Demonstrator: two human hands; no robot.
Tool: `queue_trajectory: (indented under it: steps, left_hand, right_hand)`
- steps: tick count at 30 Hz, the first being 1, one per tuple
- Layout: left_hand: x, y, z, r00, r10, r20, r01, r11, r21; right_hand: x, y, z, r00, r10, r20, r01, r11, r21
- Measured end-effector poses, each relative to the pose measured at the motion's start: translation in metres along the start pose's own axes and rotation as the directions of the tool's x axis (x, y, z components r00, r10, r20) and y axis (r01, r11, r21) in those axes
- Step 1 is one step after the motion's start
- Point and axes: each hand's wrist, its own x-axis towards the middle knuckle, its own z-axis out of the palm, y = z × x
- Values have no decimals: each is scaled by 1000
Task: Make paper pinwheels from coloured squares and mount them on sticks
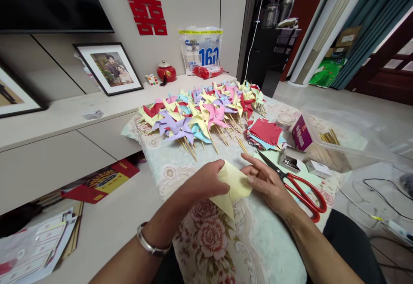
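Note:
A sheet of pale yellow paper (237, 185), cut and partly bent, is held up over the near part of the table between my two hands. My left hand (211, 180) pinches its left side, thumb in front. At the right edge, my right hand (263, 178) grips the paper between thumb and fingers, with the index finger stretched out. Close by my right hand lie red-handled scissors (301, 191), blades pointing away to the left. Behind them is a stack of cut paper pieces (266, 132), a red one on top.
Many paper pinwheels on sticks (206, 116) cover the far table. On the right are a small box of metal fasteners (290, 161), a white box (318, 168) and a clear plastic bin (348, 146) holding wooden sticks (329, 137). A flowered cloth (206, 241) covers the table.

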Motion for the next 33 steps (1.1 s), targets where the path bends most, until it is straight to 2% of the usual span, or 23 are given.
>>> queue_trajectory:
  steps: [3, 5, 8, 11, 15, 21, 24, 26, 28, 30, 31, 33]
  left_hand:
    - [4, 17, -1, 992, 38, 118, -77, 933, 350]
    - [8, 26, 1, 982, 34, 184, -118, 878, 464]
    - [16, 32, 6, 978, 42, 204, -153, 812, 564]
    - [24, 33, 10, 975, 87, 204, -196, 772, 604]
    - [33, 32, 14, 952, 115, 283, -264, 774, 576]
    - [40, 34, 22, 957, 97, 273, -244, 776, 581]
    - [40, 37, 19, 955, 102, 279, -248, 788, 563]
    - [38, 39, 11, 960, 77, 270, -213, 824, 524]
    - [33, 39, 1, 975, 28, 222, -115, 915, 387]
    - [25, 34, -6, 986, 1, 168, -25, 990, 140]
    - [20, 29, -7, 991, -11, 133, 14, 1000, -19]
    - [8, 17, -3, 999, -2, 43, 15, 951, -308]
  right_hand:
    - [-3, -3, 6, 996, 69, 60, -69, 998, -2]
    - [-4, -4, 8, 992, 100, 74, -99, 995, -15]
    - [-5, -5, 10, 987, 125, 98, -125, 992, -6]
    - [-4, -3, 11, 991, 105, 85, -101, 994, -42]
    - [-1, 0, 12, 995, 87, 51, -82, 993, -89]
    - [1, -2, 15, 996, 84, 15, -83, 995, -58]
    - [0, -3, 15, 996, 89, -6, -90, 994, -57]
    - [-1, -4, 14, 995, 95, -30, -96, 994, -45]
    - [-1, -2, 12, 994, 90, -63, -91, 996, -3]
    - [0, 0, 10, 992, 75, -99, -69, 996, 60]
    - [1, 1, 9, 991, 64, -120, -53, 994, 93]
    - [2, 2, 8, 986, 42, -163, -16, 988, 154]
